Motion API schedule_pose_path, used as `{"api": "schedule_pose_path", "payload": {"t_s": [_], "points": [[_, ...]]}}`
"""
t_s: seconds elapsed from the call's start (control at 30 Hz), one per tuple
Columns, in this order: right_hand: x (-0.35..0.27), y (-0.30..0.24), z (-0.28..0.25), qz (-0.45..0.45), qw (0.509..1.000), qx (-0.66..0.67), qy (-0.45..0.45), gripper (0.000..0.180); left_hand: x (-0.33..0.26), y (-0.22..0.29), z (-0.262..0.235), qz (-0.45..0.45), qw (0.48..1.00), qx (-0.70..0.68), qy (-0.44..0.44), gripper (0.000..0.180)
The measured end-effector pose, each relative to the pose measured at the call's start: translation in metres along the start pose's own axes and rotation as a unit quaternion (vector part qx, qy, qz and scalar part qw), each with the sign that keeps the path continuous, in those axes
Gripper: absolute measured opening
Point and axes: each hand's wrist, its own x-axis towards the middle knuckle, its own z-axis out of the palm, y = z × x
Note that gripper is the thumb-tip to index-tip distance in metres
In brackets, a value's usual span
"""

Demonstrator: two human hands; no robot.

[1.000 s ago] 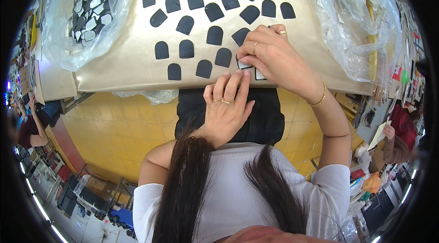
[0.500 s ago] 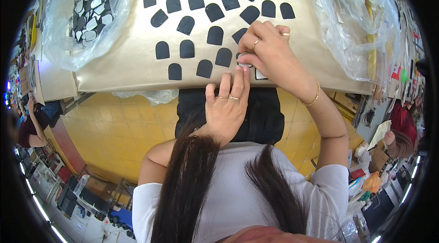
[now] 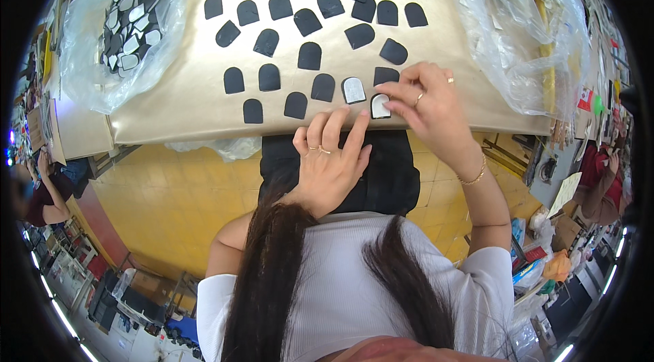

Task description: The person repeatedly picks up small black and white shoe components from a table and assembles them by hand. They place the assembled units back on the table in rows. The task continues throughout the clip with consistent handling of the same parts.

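Observation:
Along the near edge of the table, my left hand (image 3: 332, 147) lies with its fingers stretched out and apart. Its index fingertip rests close to a small arched piece (image 3: 379, 106) with a white face and a black rim. My right hand (image 3: 430, 101) pinches at the right edge of that piece with thumb and index finger. Just above my left fingers lies an arched piece with a greyish-white face (image 3: 353, 91). A black arched piece (image 3: 386, 76) sits partly under the right hand's fingers. Several more black arched pieces (image 3: 309, 56) are spread over the table.
A clear plastic bag (image 3: 170, 28) at the left holds black and white pieces (image 3: 133, 28). Another clear bag (image 3: 521, 41) stands at the right of the brown-covered table (image 3: 170, 116). Other people (image 3: 51, 191) are at the far left and right.
My right hand has moved from the greyish-white piece to the white-faced one at its lower right. The greyish-white piece now shows uncovered. My left fingers have spread and drawn back slightly.

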Motion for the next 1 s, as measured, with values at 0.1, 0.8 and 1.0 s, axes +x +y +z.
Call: {"api": "schedule_pose_path", "payload": {"t_s": [0.1, 0.8, 1.0], "points": [[-0.013, 0.0, 0.01, -0.004, 1.0, -0.027, 0.009, 0.029, -0.003, 0.002, 0.004, 0.034, 0.999, 0.003, 0.006, 0.066], [-0.023, 0.009, 0.023, -0.1, 0.992, -0.029, 0.073, 0.022, -0.006, 0.005, 0.013, 0.06, 0.998, 0.036, -0.001, 0.061], [-0.033, 0.001, 0.014, -0.113, 0.993, -0.024, 0.031, 0.023, -0.009, 0.009, 0.012, 0.077, 0.994, 0.08, 0.005, 0.059]]}}
